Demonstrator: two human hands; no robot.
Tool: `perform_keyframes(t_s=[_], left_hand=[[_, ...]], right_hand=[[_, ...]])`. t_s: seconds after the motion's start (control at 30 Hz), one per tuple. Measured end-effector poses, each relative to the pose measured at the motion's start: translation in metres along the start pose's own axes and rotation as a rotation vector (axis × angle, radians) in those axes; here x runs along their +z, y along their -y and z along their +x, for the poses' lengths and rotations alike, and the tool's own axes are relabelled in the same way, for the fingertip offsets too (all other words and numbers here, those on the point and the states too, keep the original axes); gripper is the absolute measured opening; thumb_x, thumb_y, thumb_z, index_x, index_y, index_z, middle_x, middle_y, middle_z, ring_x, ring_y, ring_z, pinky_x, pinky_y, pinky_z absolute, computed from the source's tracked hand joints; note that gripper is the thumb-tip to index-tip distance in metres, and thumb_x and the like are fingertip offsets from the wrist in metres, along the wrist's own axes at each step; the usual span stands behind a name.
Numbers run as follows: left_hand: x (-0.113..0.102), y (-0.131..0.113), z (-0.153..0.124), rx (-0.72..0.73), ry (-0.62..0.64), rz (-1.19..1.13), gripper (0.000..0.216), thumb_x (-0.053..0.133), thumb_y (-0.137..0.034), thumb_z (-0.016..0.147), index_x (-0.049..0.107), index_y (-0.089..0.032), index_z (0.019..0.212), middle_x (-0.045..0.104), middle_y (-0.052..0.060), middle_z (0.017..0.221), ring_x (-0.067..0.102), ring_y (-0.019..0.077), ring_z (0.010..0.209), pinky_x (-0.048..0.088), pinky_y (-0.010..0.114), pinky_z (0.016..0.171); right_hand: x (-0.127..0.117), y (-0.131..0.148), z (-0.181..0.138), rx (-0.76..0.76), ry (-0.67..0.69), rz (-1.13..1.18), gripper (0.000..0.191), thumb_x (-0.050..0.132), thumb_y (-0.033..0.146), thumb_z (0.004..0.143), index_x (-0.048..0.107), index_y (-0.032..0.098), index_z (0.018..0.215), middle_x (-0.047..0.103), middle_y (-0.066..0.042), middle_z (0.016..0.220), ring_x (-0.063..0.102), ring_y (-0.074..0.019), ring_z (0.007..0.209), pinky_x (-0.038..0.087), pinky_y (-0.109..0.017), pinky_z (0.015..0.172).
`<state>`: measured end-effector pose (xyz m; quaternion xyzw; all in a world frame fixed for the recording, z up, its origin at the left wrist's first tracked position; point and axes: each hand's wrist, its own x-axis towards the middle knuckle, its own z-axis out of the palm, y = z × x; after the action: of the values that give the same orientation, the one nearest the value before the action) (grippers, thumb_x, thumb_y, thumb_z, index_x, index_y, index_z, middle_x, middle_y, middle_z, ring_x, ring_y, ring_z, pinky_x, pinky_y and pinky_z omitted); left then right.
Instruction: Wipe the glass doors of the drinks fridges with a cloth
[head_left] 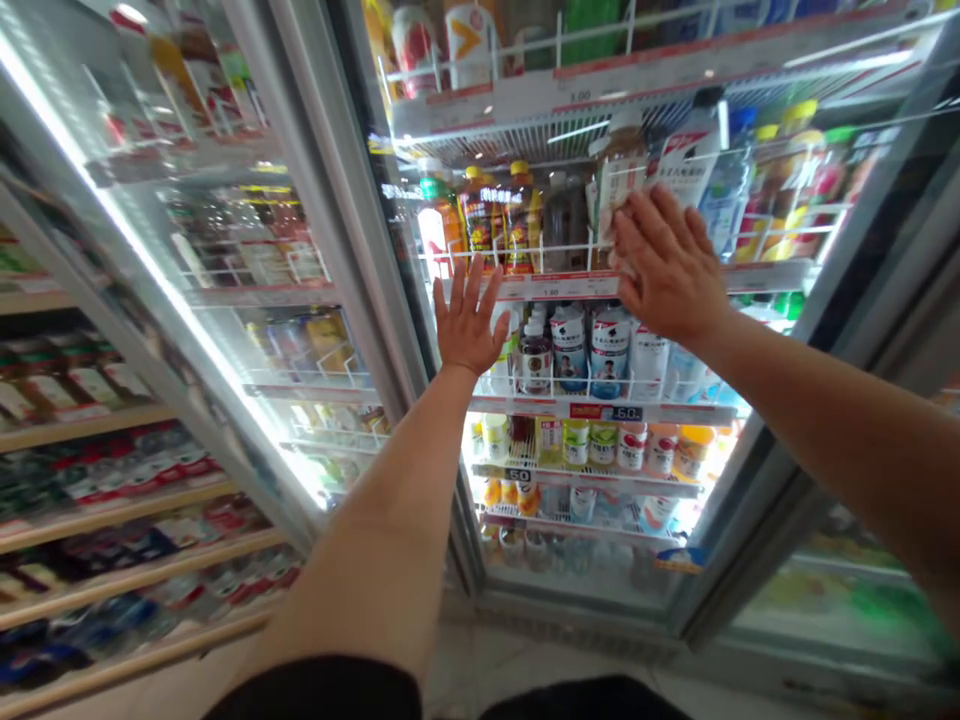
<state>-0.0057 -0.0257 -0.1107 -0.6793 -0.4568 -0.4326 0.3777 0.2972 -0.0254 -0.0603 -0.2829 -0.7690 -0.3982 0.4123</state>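
Note:
I face an open drinks cooler whose wire shelves are full of bottles. My left hand is raised with fingers spread, open, in front of the shelf edge near orange-capped juice bottles. My right hand is stretched flat, fingers together, over a pale carton-like drink on the same shelf; its palm covers the pack's lower part. Whether it touches the pack is unclear. Below my hands stand white-labelled bottles.
The cooler's glass door swings open to the left, with more shelves behind it. A second door frame stands at the right. Lower shelves hold small yoghurt-style bottles. An open rack of packaged goods lies far left.

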Motion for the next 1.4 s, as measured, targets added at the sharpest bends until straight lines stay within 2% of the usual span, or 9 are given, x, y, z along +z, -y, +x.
perform_keyframes(t_s=[0.1,0.2,0.3,0.47,0.67,0.87,1.07,1.27,1.4], left_hand=[[0.000,0.000,0.000,0.013,-0.010,0.008,0.060,0.040,-0.045,0.098,0.039,-0.023,0.154,0.028,0.007,0.165,0.008,0.0242,0.156,-0.005,0.050,0.127],[0.000,0.001,-0.001,0.031,-0.029,0.019,0.060,0.040,-0.045,0.098,0.040,-0.022,0.153,0.030,0.008,0.164,0.009,0.0245,0.156,-0.004,0.050,0.127],[0.001,0.002,-0.001,0.050,-0.051,0.035,0.059,0.039,-0.045,0.099,0.040,-0.021,0.153,0.031,0.009,0.163,0.009,0.0243,0.156,-0.003,0.051,0.127],[0.003,0.005,-0.002,0.063,-0.068,0.036,0.058,0.040,-0.045,0.099,0.041,-0.022,0.153,0.031,0.009,0.163,0.008,0.0234,0.156,-0.002,0.051,0.127],[0.002,0.005,-0.003,0.081,-0.088,0.038,0.058,0.040,-0.045,0.100,0.040,-0.022,0.153,0.031,0.009,0.163,0.007,0.0227,0.156,-0.001,0.051,0.128],[0.001,0.005,-0.002,0.036,-0.044,-0.015,0.058,0.042,-0.045,0.098,0.040,-0.025,0.153,0.029,0.006,0.164,0.008,0.0235,0.155,-0.003,0.051,0.128],[0.001,0.005,-0.001,0.021,-0.032,-0.032,0.059,0.042,-0.045,0.098,0.041,-0.024,0.153,0.029,0.007,0.164,0.008,0.0246,0.155,-0.003,0.052,0.128],[0.004,0.005,-0.001,0.024,-0.056,-0.019,0.058,0.044,-0.046,0.097,0.044,-0.024,0.151,0.032,0.007,0.162,0.010,0.0242,0.155,-0.003,0.051,0.128],[0.004,0.005,-0.001,0.018,-0.046,-0.029,0.059,0.044,-0.045,0.097,0.042,-0.024,0.152,0.031,0.007,0.163,0.010,0.0246,0.155,-0.003,0.051,0.128]], right_hand=[[0.004,0.006,0.008,0.078,-0.073,0.020,0.070,0.044,0.033,0.098,0.019,0.019,0.162,0.022,-0.009,0.168,0.018,-0.0369,0.154,0.022,-0.061,0.123],[0.010,0.015,0.012,-0.020,-0.004,0.084,0.074,0.043,0.031,0.097,0.012,0.025,0.163,0.021,-0.005,0.168,0.019,-0.0346,0.155,0.021,-0.060,0.123],[0.012,0.013,0.029,-0.086,0.029,0.097,0.074,0.043,0.030,0.096,0.012,0.027,0.163,0.024,-0.003,0.168,0.022,-0.0324,0.154,0.020,-0.059,0.124],[0.017,0.017,0.047,0.017,-0.104,0.059,0.077,0.045,0.026,0.095,0.009,0.024,0.163,0.019,-0.006,0.169,0.016,-0.0348,0.155,0.019,-0.062,0.123],[0.021,0.031,0.033,-0.286,0.094,0.033,0.081,0.048,0.024,0.095,0.004,0.028,0.163,0.031,-0.003,0.165,0.025,-0.0251,0.154,0.025,-0.053,0.124],[0.001,0.005,0.022,-0.025,-0.041,-0.007,0.081,0.046,0.024,0.096,0.001,0.031,0.163,0.020,0.000,0.168,0.023,-0.0316,0.154,0.024,-0.060,0.122],[-0.006,-0.006,-0.010,-0.261,0.163,0.022,0.081,0.049,0.024,0.097,0.002,0.037,0.161,0.025,0.004,0.166,0.028,-0.0239,0.153,0.025,-0.050,0.125],[-0.018,-0.025,-0.026,0.000,-0.034,-0.057,0.074,0.048,0.027,0.098,0.013,0.028,0.162,0.025,-0.005,0.166,0.027,-0.0331,0.152,0.026,-0.059,0.121],[-0.021,-0.037,-0.045,-0.183,0.096,-0.005,0.076,0.052,0.029,0.096,0.013,0.035,0.162,0.033,0.000,0.163,0.036,-0.0312,0.149,0.030,-0.057,0.121]])
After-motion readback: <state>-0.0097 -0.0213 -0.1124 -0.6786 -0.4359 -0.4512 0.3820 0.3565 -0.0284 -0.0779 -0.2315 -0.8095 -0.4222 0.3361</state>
